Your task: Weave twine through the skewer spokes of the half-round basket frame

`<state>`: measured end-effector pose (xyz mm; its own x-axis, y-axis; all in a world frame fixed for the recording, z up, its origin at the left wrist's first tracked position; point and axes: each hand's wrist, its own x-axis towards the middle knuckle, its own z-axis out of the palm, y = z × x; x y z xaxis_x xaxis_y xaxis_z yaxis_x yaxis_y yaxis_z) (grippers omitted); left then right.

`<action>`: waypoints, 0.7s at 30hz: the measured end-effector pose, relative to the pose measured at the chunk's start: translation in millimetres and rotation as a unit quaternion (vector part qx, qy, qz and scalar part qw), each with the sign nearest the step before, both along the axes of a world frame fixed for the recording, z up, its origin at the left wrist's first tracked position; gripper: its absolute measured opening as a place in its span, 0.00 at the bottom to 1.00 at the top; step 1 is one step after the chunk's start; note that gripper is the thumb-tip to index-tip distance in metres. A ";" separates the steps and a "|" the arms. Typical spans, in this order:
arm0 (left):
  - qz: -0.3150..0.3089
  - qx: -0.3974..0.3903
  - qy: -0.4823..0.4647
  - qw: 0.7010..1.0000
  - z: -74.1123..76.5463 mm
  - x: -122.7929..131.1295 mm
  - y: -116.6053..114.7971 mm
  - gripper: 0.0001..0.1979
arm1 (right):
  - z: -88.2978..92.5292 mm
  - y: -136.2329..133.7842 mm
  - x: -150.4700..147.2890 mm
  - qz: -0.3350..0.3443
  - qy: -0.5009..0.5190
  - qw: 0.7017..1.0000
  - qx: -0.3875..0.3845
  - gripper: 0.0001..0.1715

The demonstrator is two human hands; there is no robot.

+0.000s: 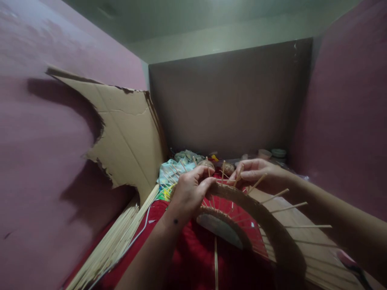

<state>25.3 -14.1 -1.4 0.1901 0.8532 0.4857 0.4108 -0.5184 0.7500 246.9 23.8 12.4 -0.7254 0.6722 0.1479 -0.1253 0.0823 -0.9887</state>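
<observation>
A half-woven basket (pixel 273 227) of brown cane stands tilted in front of me, with thin pale stakes (pixel 275 196) fanning out from its curved woven band. Further in, a smaller woven ring surrounds a greyish oval base (pixel 220 228). My left hand (pixel 189 189) is closed at the top of the band, thumb and fingers pinched around its edge beside a stake. To the right, my right hand (pixel 256 172) has its fingers pinched on a thin cane strand (pixel 225 181) that runs across from the left thumb, close to an upright stake. Its fingertips are partly hidden.
Long pale sticks (pixel 117 237) lie bundled at the left, by the pink wall (pixel 39 181). Torn cardboard (pixel 130 133) leans there. Behind the basket are crumpled cloth (pixel 169 167), round fibre balls (pixel 229 168) and bowls (pixel 278 153). Red cloth (pixel 187 257) lies beneath; scissors-like handles (pixel 347 259) show lower right.
</observation>
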 end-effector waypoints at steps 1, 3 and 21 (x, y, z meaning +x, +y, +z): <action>-0.004 -0.010 0.001 1.000 1.0 0.3 0.4 0.07 | 0.4 -0.6 0.7 -0.002 -0.009 1.000 0.006 0.11; -0.010 -0.028 -0.014 0.999 2.6 1.2 0.2 0.06 | 2.3 -1.7 2.3 -0.018 -0.035 0.999 0.017 0.12; -0.068 -0.079 -0.092 0.990 -1.6 0.1 4.2 0.04 | 67.0 -37.0 -4.9 -0.172 -0.100 0.962 0.188 0.10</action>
